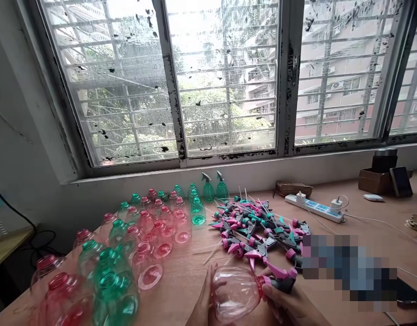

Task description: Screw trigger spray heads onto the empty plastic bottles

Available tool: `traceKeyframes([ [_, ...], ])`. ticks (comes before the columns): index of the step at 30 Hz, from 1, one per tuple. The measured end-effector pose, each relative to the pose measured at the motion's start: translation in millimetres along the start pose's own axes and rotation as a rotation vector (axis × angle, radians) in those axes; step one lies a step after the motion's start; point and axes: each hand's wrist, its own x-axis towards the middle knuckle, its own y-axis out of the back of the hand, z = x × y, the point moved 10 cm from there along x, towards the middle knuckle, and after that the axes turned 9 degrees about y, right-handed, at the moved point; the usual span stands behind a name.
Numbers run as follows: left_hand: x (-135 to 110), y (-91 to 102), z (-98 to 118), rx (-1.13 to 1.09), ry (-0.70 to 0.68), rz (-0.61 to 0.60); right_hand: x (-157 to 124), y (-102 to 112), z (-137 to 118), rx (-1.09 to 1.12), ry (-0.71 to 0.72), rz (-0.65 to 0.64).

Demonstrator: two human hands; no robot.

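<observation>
A clear pink spray bottle [236,292] lies tilted on its side between my hands, low in the head view. My left hand [205,296] is closed around the bottle's base end. At its neck, my right hand [279,296] grips the pink and grey trigger sprayer [279,277], which sits against the bottle's mouth. Whether the collar is fully threaded cannot be seen. Just beyond my hands is a pile of loose trigger sprayers [259,226] in pink, green and grey, with thin white tubes.
Several open pink bottles [145,222] and green bottles [113,280] stand at the left. Two green bottles with sprayers [215,188] stand by the wall. A power strip [315,208], a brown box [374,180] and a phone [410,292] lie right.
</observation>
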Motion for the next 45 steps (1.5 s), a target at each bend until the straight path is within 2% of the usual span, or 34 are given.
traceKeyframes([
  [7, -9, -1.7, 9, 0.052, -0.066, -0.023, 1, -1, -2, 0.002, 0.012, -0.016],
  [11, -7, -0.9, 6, 0.075, -0.089, -0.057, 1, 0, -1, 0.018, 0.015, 0.006],
  [14, -4, 3.7, 4, 0.085, -0.094, -0.029, 1, -1, 0, 0.016, 0.012, 0.009],
  [19, 0, 13.4, -4, 0.071, -0.036, 0.025, 2, 0, -1, -0.017, 0.017, 0.017],
  [24, 3, 13.5, -20, -0.021, 0.073, 0.01, 2, 0, -2, 0.016, 0.019, 0.034],
  [30, 0, 16.3, -13, 0.048, -0.119, 0.059, 1, -1, -6, 0.013, 0.014, 0.046],
  [35, 2, 15.0, -17, 0.122, -0.137, 0.035, 1, 0, -4, 0.061, -0.004, 0.053],
  [42, 0, 14.3, -4, 0.231, -0.275, 0.056, 0, 8, -4, 0.094, -0.006, 0.111],
  [45, -1, 12.9, -4, 0.274, -0.268, 0.051, 0, 8, -5, 0.076, -0.004, 0.117],
])
